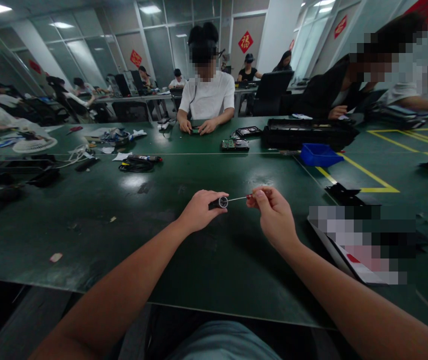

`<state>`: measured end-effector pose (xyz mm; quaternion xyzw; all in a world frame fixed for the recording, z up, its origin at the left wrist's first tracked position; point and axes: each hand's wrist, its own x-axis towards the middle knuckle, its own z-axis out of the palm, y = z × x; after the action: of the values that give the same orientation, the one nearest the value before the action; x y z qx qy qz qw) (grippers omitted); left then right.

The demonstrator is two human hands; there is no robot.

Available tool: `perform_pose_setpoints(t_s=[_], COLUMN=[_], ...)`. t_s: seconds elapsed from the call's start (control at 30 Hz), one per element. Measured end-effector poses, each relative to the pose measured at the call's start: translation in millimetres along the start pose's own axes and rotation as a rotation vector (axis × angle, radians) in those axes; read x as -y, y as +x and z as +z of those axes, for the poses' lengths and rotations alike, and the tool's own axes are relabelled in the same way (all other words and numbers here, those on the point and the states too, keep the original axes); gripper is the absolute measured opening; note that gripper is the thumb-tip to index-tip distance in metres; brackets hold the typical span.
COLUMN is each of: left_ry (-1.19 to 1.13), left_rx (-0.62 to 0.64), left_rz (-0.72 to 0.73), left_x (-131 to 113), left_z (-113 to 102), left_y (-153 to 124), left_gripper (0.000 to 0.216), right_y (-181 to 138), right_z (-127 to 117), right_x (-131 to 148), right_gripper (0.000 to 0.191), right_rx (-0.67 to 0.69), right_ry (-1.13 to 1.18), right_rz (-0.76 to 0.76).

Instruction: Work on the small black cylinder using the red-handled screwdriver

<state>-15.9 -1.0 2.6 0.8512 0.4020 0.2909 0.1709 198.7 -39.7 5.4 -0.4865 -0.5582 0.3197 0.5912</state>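
Observation:
My left hand point(199, 210) is closed around a short black cylinder point(219, 203) with a pale ring at its end, which faces right. Between thumb and fingers of my right hand point(276, 212) is a screwdriver point(250, 196) with a reddish handle. Its thin metal shaft points left, and the tip reaches the ringed end of the cylinder. Whether the tip touches something inside cannot be made out. Both hands are raised over the green table point(198, 270).
Coiled black cables point(138, 163) lie ahead on the left. Hard drives point(235, 145), a long black casing point(307, 133) and a blue bin point(321, 154) stand farther off. A printed box point(341, 250) is beside my right forearm. Across the table a co-worker point(208, 95) handles a small part.

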Motion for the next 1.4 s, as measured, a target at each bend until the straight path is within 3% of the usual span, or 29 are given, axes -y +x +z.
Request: perform_pose_setpoints(t_s=[0.17,0.3,0.63,0.87,1.0,1.23,1.4], left_ry=[0.001,-0.005,-0.029,-0.05,-0.065,-0.076,-0.066], left_rx=[-0.012,-0.011,-0.014,-0.03,-0.042,-0.027,-0.014], left_rz=[0.002,-0.01,-0.01,-0.017,-0.022,-0.016,-0.023], left_x=[1.1,1.9,1.4,4.5,5.1,4.9,2.9], left_z=[1.9,2.4,1.0,2.1,2.4,3.1,1.7], left_y=[-0.1,-0.6,-0.8,-0.5,-0.7,-0.7,-0.6], left_gripper=[0.039,0.038,0.036,0.036,0.034,0.034,0.035], right_y=[-2.2,-1.7,-1.5,-1.4,-2.2,-2.3,-2.4], right_z=[-4.0,-6.0,-7.0,-8.0,-8.8,-6.9,-4.7], right_x=[14.7,19.3,17.9,17.8,17.4,18.1,11.4], right_gripper=[0.036,0.043,0.031,0.011,0.019,0.033,0.022], right_rx=[-0.03,-0.056,0.019,0.19,0.245,0.164,0.081], right_ry=[-0.322,-0.42,-0.428,-0.328,-0.326,-0.388,-0.242], right_rz=[-0.055,-0.09,-0.176,-0.269,-0.324,-0.154,-0.099])
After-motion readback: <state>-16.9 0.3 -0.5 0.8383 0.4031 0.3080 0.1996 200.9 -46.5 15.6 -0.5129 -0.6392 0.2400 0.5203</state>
